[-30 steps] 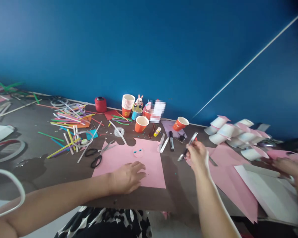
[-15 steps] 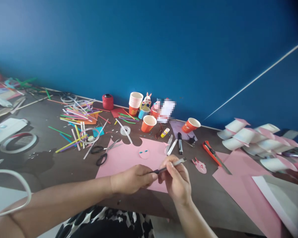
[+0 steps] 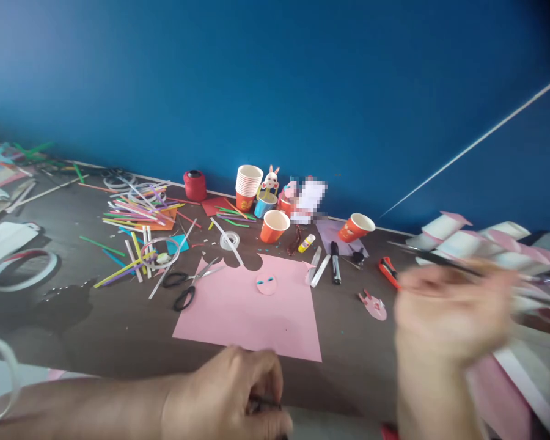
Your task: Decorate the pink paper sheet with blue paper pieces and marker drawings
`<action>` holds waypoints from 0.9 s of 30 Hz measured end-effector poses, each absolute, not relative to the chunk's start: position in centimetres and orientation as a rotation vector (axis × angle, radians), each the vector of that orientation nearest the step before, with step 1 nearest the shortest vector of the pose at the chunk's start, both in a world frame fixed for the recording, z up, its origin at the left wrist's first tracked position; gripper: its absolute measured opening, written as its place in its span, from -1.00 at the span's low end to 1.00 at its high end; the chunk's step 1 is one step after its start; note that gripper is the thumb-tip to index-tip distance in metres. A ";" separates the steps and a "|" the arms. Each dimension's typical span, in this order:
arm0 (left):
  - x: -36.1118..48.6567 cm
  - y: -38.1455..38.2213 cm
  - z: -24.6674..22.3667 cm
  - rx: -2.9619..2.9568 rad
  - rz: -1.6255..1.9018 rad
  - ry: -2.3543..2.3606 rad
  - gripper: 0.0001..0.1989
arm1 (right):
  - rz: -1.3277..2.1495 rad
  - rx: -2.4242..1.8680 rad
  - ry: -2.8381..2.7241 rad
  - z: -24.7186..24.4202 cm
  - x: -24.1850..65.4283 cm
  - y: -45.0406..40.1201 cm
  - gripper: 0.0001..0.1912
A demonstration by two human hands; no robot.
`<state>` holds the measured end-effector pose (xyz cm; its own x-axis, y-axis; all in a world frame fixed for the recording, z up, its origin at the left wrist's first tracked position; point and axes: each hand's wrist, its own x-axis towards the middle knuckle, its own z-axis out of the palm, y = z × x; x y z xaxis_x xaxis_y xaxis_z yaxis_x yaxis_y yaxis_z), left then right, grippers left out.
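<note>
The right hand (image 3: 453,311) is gripping what looks, through blur, like a pen (image 3: 444,260), its long axis running mostly sideways, well right of the pink sheet (image 3: 247,318). The left hand (image 3: 224,391), pinching a small dark piece (image 3: 263,403), is hovering nearer that sheet's near edge.

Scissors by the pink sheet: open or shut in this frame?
Open: the scissors have blades forking apart over the pink sheet's edge, and their black finger loops sit apart.

A slim dark pen (image 3: 433,256) slants above the table (image 3: 119,330).
</note>
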<state>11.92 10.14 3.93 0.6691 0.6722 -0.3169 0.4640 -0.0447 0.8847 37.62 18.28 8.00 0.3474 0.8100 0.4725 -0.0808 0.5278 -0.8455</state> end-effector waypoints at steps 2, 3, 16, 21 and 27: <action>12.6 11.4 2.8 2.131 0.200 0.995 -0.76 | 0.797 -0.896 -1.120 5.2 35.6 19.4 -0.78; 13.1 12.1 2.1 2.327 0.141 1.014 -0.75 | 0.836 -0.969 -1.176 3.7 34.4 19.8 -0.81; 15.6 16.7 -5.3 2.881 0.147 1.061 -0.62 | 1.026 -1.191 -1.312 -5.6 31.5 22.6 -0.77; 15.1 16.8 -5.0 2.855 0.181 1.014 -0.61 | 0.999 -1.242 -1.355 -6.4 30.7 22.4 -0.69; 14.9 17.2 -4.6 2.761 0.172 0.990 -0.64 | 0.948 -1.310 -1.477 -6.1 30.4 22.6 -0.68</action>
